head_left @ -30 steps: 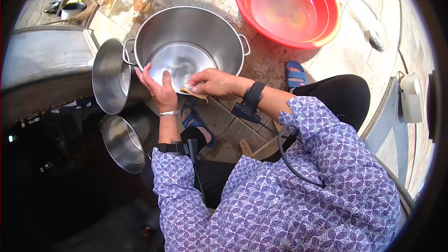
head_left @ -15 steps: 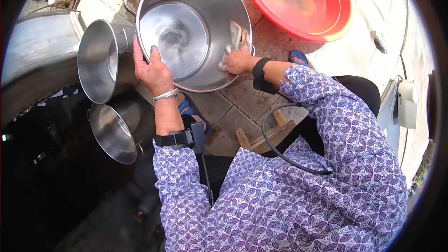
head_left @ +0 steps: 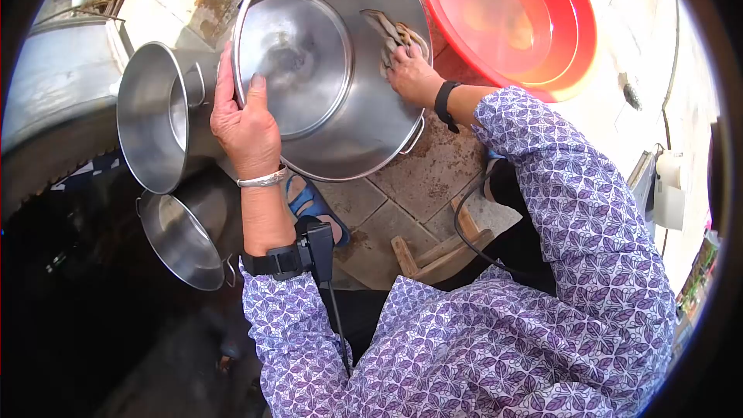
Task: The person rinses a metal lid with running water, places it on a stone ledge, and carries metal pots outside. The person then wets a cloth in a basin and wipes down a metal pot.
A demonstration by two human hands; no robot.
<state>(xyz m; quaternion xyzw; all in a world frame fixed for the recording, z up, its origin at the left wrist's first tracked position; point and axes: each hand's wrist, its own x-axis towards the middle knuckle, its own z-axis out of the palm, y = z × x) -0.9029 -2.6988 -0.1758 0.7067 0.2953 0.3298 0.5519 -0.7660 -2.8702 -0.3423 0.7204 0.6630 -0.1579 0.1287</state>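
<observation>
A large steel pot (head_left: 371, 120) is tipped with its mouth toward me, its round base showing inside. My left hand (head_left: 248, 128) grips the pot's left rim, thumb over the inner side and fingers along the outside. Inside the pot, against its right wall, my right hand (head_left: 414, 73) is closed on a wet tan cloth (head_left: 387, 31), part of which sticks out above the fingers.
A red basin (head_left: 507, 23) holding cloudy water stands at the upper right. Two more steel pots, an upper one (head_left: 151, 120) and a lower one (head_left: 182, 240), lie tilted at the left. A wooden stool (head_left: 441, 251) is below the big pot.
The big pot has turned, and its right handle has come round to the lower right. My right hand has moved with the cloth from the near rim to the right inner wall.
</observation>
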